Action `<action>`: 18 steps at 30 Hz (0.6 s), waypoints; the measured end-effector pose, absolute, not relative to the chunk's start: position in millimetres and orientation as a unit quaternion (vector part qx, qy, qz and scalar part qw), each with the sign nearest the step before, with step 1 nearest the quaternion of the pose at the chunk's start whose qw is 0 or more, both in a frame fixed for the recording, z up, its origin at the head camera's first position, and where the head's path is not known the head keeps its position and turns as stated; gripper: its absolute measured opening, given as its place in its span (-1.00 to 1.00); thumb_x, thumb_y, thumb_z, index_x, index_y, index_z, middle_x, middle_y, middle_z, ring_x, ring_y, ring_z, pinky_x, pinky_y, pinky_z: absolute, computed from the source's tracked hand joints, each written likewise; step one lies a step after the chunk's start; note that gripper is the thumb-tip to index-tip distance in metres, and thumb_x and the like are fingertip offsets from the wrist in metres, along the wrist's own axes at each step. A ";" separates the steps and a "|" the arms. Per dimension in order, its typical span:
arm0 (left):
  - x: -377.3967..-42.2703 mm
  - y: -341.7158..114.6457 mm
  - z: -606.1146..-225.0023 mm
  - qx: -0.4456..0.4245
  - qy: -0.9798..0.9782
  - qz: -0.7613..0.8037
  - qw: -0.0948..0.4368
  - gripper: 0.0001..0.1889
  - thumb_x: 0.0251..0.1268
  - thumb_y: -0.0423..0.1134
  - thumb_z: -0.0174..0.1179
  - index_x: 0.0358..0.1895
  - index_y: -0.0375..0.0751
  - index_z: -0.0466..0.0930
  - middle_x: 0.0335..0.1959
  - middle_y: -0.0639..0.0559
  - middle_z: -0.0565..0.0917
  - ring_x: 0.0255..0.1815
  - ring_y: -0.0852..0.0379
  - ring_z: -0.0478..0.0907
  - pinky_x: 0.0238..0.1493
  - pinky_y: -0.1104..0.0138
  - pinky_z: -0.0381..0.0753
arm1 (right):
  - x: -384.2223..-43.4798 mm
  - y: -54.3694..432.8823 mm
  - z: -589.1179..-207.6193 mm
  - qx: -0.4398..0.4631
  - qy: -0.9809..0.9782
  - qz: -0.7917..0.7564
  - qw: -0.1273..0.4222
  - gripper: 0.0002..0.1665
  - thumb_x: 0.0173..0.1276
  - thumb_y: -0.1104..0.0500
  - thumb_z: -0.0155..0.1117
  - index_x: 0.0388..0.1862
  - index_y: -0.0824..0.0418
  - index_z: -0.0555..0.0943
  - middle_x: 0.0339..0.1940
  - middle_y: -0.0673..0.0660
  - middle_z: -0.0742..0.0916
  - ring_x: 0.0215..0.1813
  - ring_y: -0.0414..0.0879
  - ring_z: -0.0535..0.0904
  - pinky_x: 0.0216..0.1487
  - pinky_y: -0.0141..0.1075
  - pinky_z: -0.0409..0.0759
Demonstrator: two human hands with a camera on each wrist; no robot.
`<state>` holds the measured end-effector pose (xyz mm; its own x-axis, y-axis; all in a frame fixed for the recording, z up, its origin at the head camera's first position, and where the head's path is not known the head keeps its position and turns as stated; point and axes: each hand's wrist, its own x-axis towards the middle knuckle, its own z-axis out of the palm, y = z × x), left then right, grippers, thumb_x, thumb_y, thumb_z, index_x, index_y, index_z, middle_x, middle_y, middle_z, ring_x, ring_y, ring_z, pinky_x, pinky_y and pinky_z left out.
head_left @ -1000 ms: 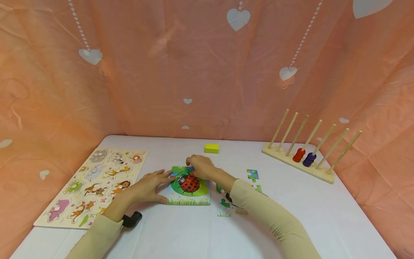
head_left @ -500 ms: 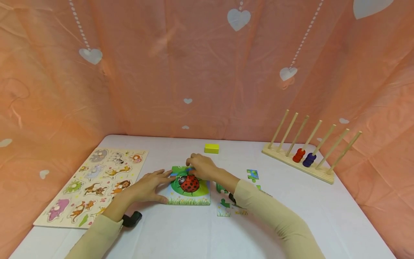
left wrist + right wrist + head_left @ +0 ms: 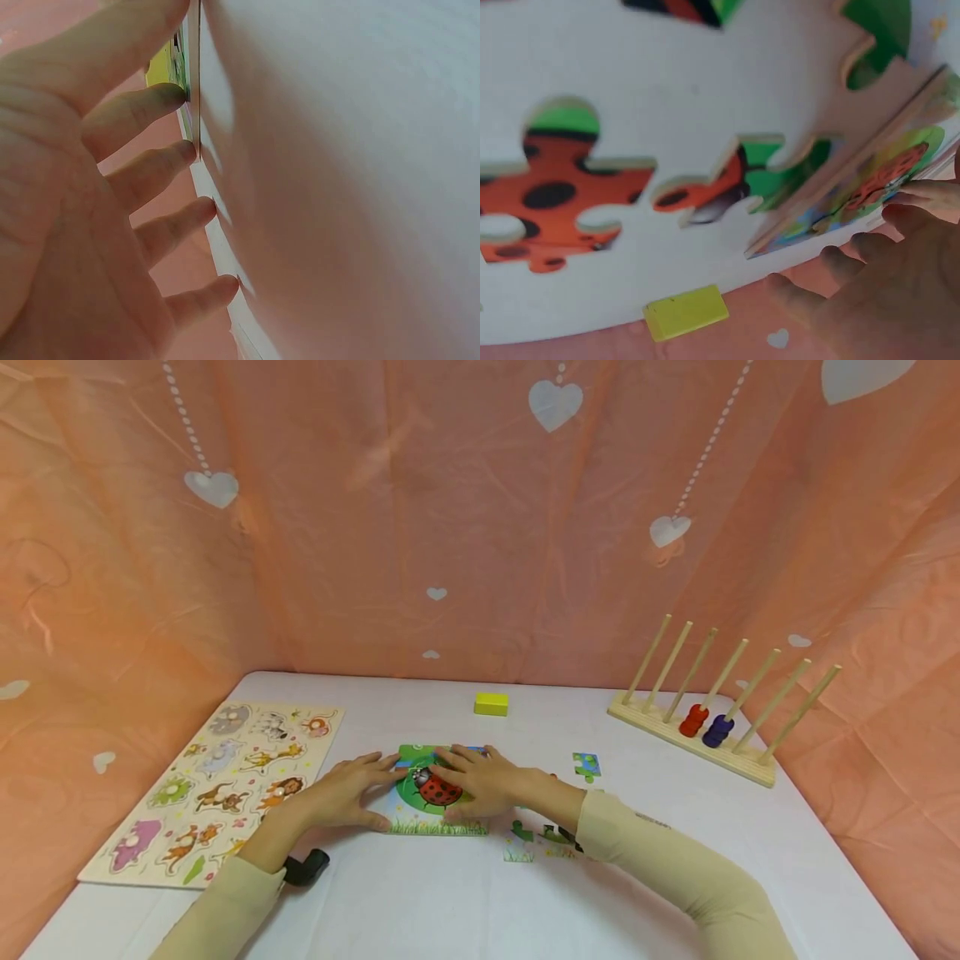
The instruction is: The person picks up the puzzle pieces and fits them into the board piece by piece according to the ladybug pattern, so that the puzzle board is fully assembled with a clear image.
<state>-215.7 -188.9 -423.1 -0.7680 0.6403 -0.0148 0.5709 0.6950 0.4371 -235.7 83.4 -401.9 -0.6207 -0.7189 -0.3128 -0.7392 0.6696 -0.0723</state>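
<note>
A ladybug puzzle board [image 3: 438,827] lies flat on the white table, with a red spotted ladybug on green above grass and flowers. My left hand [image 3: 347,793] rests along its left side, fingers spread. In the left wrist view, the thumb and nearest fingertips of that hand [image 3: 90,187] are at the board's edge [image 3: 194,90]. Fingers of my right hand [image 3: 486,782] lie spread over the board's right part, hiding some of the picture. In the right wrist view, loose puzzle pieces lie beside the board, among them a red spotted piece [image 3: 551,193] and a green-and-red piece [image 3: 761,176].
A yellow block [image 3: 491,704] stands behind the board. An animal peg puzzle [image 3: 251,781] lies at the left. Toward the back right stands a wooden peg rack [image 3: 690,739] with red and purple beads. A blue-green piece [image 3: 587,765] lies right of the board.
My right hand has moved right and nearer me, from the board's top edge onto its right part, and its curled fingers have spread. The left hand stays in place.
</note>
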 end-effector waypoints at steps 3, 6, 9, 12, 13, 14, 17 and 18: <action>-215.8 -188.8 -424.4 0.330 0.917 0.209 0.080 -0.17 0.05 0.11 0.48 0.37 -0.26 0.47 0.47 -0.36 0.29 0.45 -0.52 0.12 0.26 -0.43 0.14 | -233.6 85.5 -406.4 -0.396 0.903 0.030 0.163 -0.04 0.46 -0.42 -0.07 0.66 -0.05 -0.03 0.68 0.03 -0.06 0.65 0.03 -0.15 0.51 0.21 -0.01; -215.9 -189.3 -425.9 0.331 0.917 0.208 0.079 -0.16 0.04 0.11 0.48 0.37 -0.26 0.47 0.46 -0.36 0.29 0.44 -0.53 0.12 0.26 -0.43 0.14 | -231.9 85.5 -410.4 -0.393 0.904 0.024 0.165 -0.04 0.46 -0.43 -0.10 0.66 -0.05 -0.03 0.67 0.03 -0.05 0.64 0.04 -0.13 0.50 0.21 0.00; -215.7 -190.1 -427.3 0.332 0.917 0.208 0.078 -0.16 0.04 0.11 0.48 0.37 -0.26 0.47 0.46 -0.36 0.29 0.44 -0.53 0.12 0.26 -0.42 0.14 | -230.8 84.1 -412.2 -0.392 0.905 0.023 0.166 -0.04 0.46 -0.43 -0.10 0.66 -0.04 -0.03 0.67 0.03 -0.03 0.64 0.06 -0.10 0.50 0.21 0.04; -215.3 -190.3 -428.0 0.332 0.917 0.208 0.078 -0.16 0.04 0.11 0.48 0.37 -0.26 0.47 0.47 -0.36 0.28 0.45 -0.53 0.12 0.27 -0.42 0.13 | -230.4 82.3 -412.2 -0.388 0.907 0.027 0.161 -0.04 0.45 -0.44 -0.09 0.66 -0.05 -0.01 0.67 0.04 -0.01 0.63 0.06 -0.06 0.48 0.21 0.08; -215.1 -190.1 -427.9 0.333 0.917 0.207 0.077 -0.16 0.04 0.11 0.47 0.37 -0.26 0.47 0.47 -0.36 0.29 0.44 -0.53 0.12 0.27 -0.42 0.14 | -230.5 81.8 -412.1 -0.387 0.908 0.029 0.160 -0.04 0.45 -0.44 -0.09 0.66 -0.05 -0.01 0.67 0.04 -0.01 0.63 0.07 -0.05 0.48 0.20 0.09; -215.1 -189.9 -427.7 0.332 0.917 0.209 0.078 -0.16 0.04 0.11 0.48 0.37 -0.26 0.47 0.47 -0.36 0.28 0.45 -0.53 0.12 0.27 -0.42 0.13 | -230.7 81.3 -412.0 -0.386 0.908 0.033 0.158 -0.04 0.45 -0.45 -0.10 0.66 -0.05 0.00 0.67 0.04 0.00 0.63 0.07 -0.04 0.48 0.19 0.10; -215.3 -189.3 -426.2 0.333 0.916 0.209 0.078 -0.16 0.04 0.12 0.47 0.37 -0.25 0.47 0.47 -0.36 0.29 0.44 -0.53 0.12 0.26 -0.43 0.14 | -232.1 80.7 -411.7 -0.383 0.910 0.042 0.154 -0.05 0.44 -0.46 -0.10 0.66 -0.07 0.01 0.67 0.03 0.01 0.63 0.07 -0.05 0.50 0.17 0.08; -215.6 -189.0 -425.6 0.332 0.916 0.210 0.079 -0.16 0.04 0.11 0.48 0.37 -0.25 0.47 0.47 -0.36 0.29 0.45 -0.53 0.12 0.27 -0.43 0.13 | -232.5 80.7 -411.4 -0.382 0.910 0.044 0.154 -0.05 0.44 -0.45 -0.10 0.66 -0.07 0.01 0.67 0.02 0.01 0.63 0.08 -0.06 0.50 0.17 0.07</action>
